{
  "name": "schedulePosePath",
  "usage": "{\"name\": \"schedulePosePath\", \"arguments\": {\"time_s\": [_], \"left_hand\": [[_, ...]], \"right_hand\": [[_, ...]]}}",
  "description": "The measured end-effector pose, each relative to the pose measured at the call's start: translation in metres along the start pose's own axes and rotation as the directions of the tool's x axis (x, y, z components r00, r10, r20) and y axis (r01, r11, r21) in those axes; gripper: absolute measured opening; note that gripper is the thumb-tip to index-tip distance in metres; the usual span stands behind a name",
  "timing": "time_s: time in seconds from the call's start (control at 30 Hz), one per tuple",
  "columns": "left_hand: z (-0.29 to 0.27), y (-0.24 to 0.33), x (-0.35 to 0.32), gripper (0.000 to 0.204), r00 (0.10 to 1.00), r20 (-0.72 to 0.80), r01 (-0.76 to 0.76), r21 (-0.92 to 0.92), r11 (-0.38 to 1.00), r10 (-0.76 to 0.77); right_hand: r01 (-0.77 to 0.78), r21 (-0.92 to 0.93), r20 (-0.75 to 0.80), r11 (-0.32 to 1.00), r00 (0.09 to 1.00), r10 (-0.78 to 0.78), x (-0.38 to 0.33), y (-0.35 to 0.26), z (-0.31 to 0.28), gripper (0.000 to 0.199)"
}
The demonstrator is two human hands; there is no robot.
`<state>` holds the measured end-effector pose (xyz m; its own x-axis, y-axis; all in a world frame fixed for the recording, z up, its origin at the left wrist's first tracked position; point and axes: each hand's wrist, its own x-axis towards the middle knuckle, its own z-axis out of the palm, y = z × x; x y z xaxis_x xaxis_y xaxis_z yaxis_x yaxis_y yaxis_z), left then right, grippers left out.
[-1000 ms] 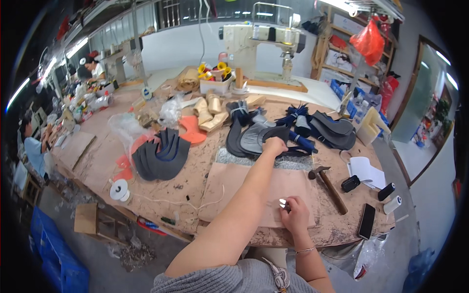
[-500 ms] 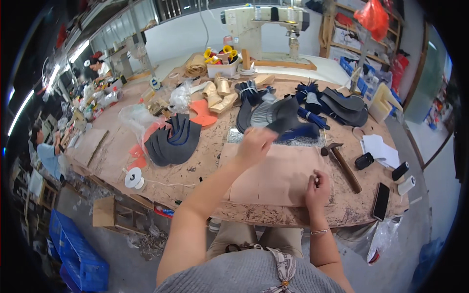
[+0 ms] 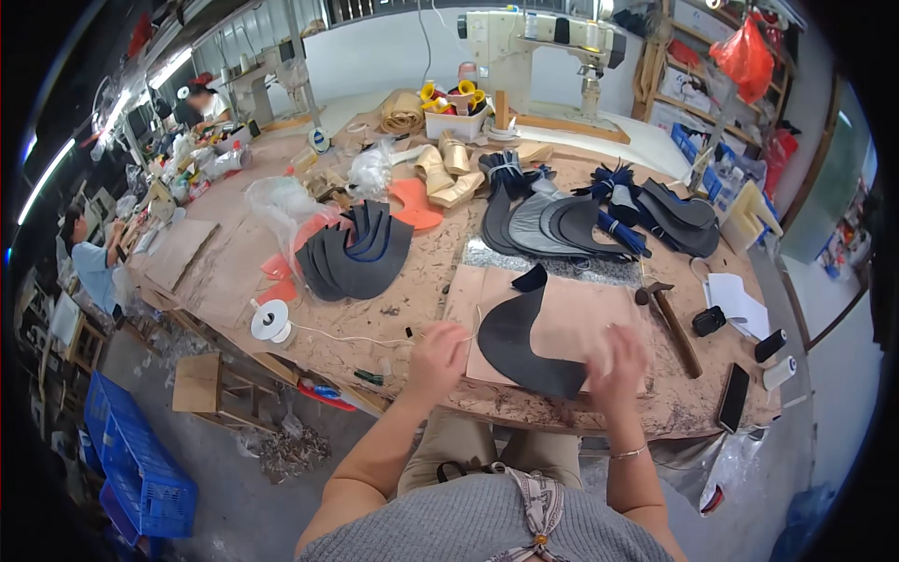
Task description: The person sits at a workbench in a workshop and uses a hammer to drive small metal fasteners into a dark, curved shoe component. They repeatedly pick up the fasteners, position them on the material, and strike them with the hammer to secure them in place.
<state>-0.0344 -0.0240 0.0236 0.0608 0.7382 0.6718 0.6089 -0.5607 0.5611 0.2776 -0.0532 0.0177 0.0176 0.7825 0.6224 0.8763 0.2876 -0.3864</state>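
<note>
A dark grey curved piece [image 3: 513, 339] of flat, leather-like material lies on a pinkish-tan board [image 3: 599, 309], its narrow upper tip showing a navy side. Just left of it, my left hand [image 3: 438, 358] has its fingers bent together at a thin white cord [image 3: 361, 338], which trails from a white spool [image 3: 272, 322]. My right hand [image 3: 616, 367] is beside the piece's lower right end; its fingers are smeared by motion, so whether it grips anything is unclear.
Stacks of similar dark pieces [image 3: 356, 258] and bundled ones [image 3: 552, 220] lie farther back. A hammer [image 3: 676, 332], a black phone [image 3: 732, 397] and thread cones [image 3: 779, 373] are at the right. Behind stands a sewing machine [image 3: 506, 56]. Another person [image 3: 94, 258] sits at far left.
The dark curved piece, blurred in my left hand over the stacks before, now lies on the board. My left hand has come back toward me and left; my right hand has risen slightly.
</note>
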Motion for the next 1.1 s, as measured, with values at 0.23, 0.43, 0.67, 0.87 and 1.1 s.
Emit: {"name": "schedulePosePath", "arguments": {"time_s": [0.23, 0.43, 0.67, 0.87, 1.1], "left_hand": [[0.011, -0.050, 0.004, 0.011, 0.981, 0.189, -0.004, 0.193, 0.981, -0.033], [0.014, -0.061, -0.004, 0.015, 0.933, 0.033, 0.354, 0.083, 0.932, -0.357], [0.000, -0.049, 0.001, 0.011, 0.989, 0.142, 0.040, 0.072, 0.997, -0.050], [0.014, -0.056, 0.004, 0.010, 0.977, 0.146, 0.137, 0.108, 0.985, -0.152], [0.017, -0.044, 0.000, 0.016, 0.993, -0.062, 0.104, 0.098, 0.990, -0.098]], "right_hand": [[0.131, -0.090, 0.357, 0.987, 0.930, -0.090, 0.002, -0.055, 0.027, 0.068], [-0.215, 0.046, 0.432, 0.976, 0.885, 0.174, 0.080, -0.064, 0.088, 0.077], [0.288, 0.063, 0.560, 0.955, 0.782, -0.273, 0.145, -0.062, 0.088, 0.081], [0.735, 0.080, 0.506, 0.674, 0.553, -0.662, 0.170, -0.066, 0.112, 0.055], [0.627, 0.113, 0.841, 0.771, 0.352, -0.410, 0.202, -0.086, 0.107, 0.022]]}}
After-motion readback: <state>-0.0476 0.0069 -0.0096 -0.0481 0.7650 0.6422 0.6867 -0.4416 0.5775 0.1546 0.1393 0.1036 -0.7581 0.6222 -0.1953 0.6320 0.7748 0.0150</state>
